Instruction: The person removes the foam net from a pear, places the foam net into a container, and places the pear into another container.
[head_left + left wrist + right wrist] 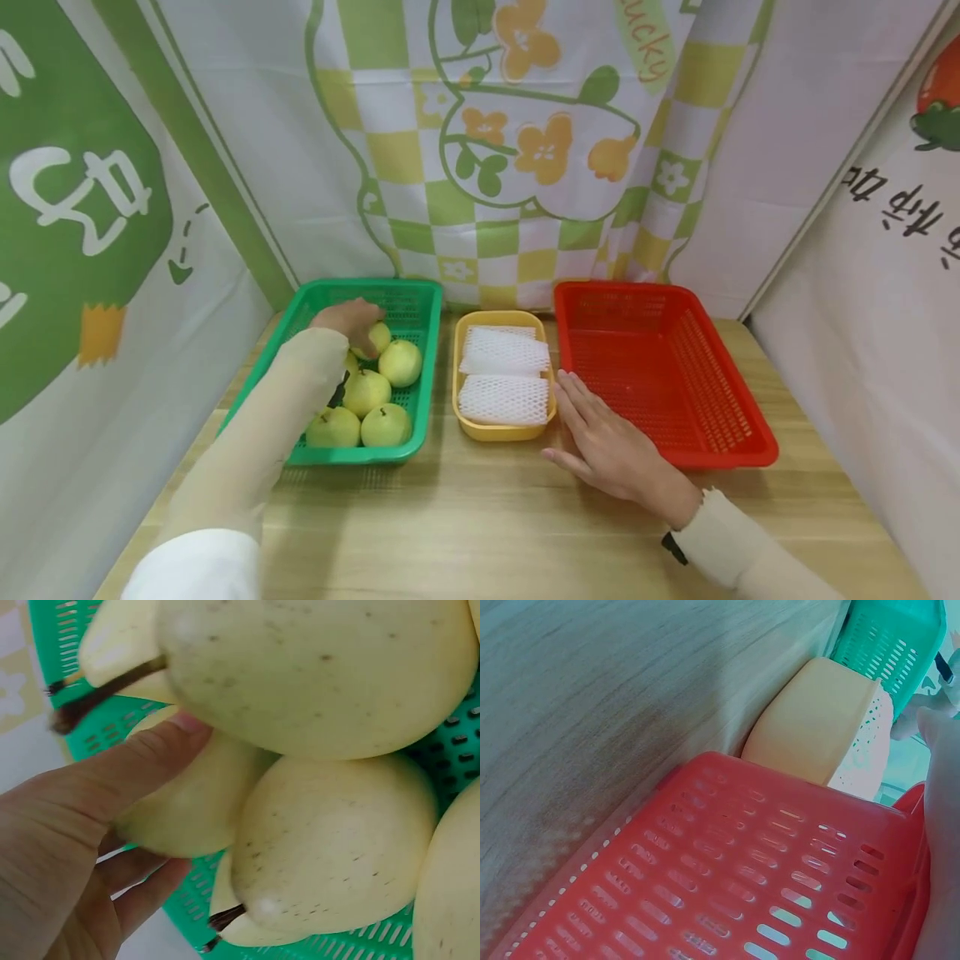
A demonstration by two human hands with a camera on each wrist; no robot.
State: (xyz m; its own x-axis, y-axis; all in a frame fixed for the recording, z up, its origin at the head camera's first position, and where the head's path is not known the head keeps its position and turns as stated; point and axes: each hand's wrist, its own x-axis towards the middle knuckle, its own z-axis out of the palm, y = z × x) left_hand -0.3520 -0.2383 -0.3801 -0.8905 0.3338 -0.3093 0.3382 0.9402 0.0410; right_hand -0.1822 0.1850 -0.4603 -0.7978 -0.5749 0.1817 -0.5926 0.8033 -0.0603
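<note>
My left hand (352, 321) reaches into the green basket (431, 367) at its far end. In the left wrist view, the thumb and curled fingers go round a pale yellow-green pear (195, 799). Other pears (401, 363) lie close about it, several with brown stems showing. My right hand (611, 450) rests at the near left corner of the red basket (727, 454), its fingers straight and pointing toward the yellow container (502, 432). Part of the red basket's left rim is hidden under that hand.
White foam net sleeves (502, 398) lie stacked in the yellow container between the two baskets. All stand on a wooden table (450, 525). A printed curtain (495, 167) hangs right behind them, with fabric walls on both sides.
</note>
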